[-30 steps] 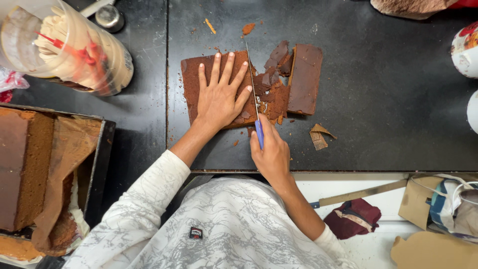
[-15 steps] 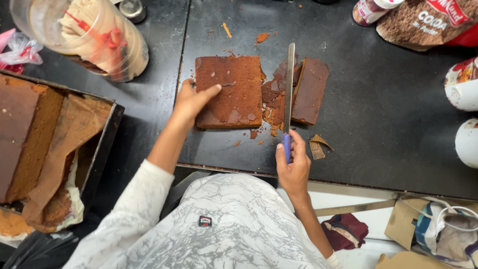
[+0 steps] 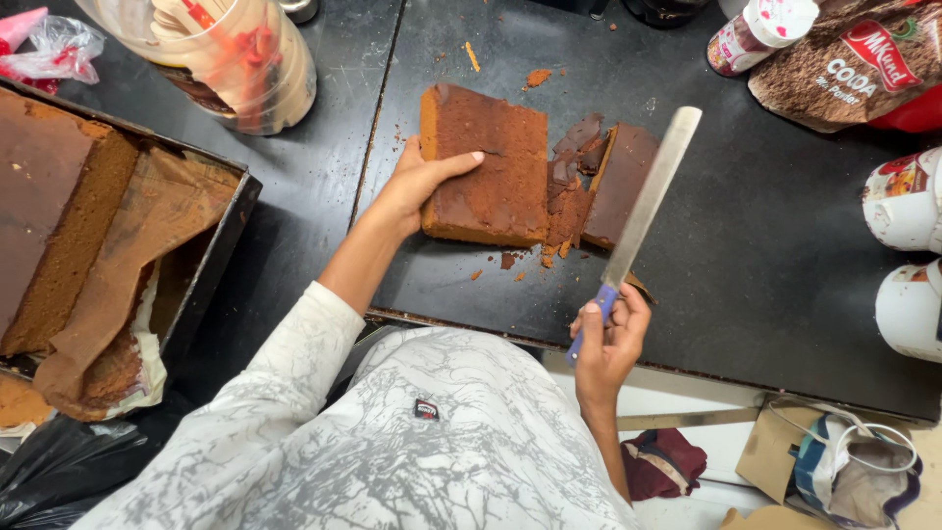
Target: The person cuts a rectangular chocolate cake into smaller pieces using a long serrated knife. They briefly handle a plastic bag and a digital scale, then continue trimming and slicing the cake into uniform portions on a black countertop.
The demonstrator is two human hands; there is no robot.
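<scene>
A rectangular slab of brown cake (image 3: 491, 162) lies on the black worktop (image 3: 765, 255). My left hand (image 3: 417, 182) grips the slab's left edge, thumb resting on top. Thin trimmed crust pieces (image 3: 613, 182) lie just right of the slab, with crumbs in front. My right hand (image 3: 608, 339) holds a long knife (image 3: 648, 196) by its blue handle. The blade is raised off the cake and slants up to the right over the trimmings.
A baking tray (image 3: 211, 265) lined with brown paper at the left holds another cake slab (image 3: 49, 216). A clear container (image 3: 216, 54) stands at the back left. A brown powder pouch (image 3: 854, 64), a small bottle (image 3: 760, 34) and white tubs (image 3: 908, 255) sit on the right.
My left hand slid from flat on top of the slab to gripping its left edge. The knife came out of the cut and is lifted, tilted to the right.
</scene>
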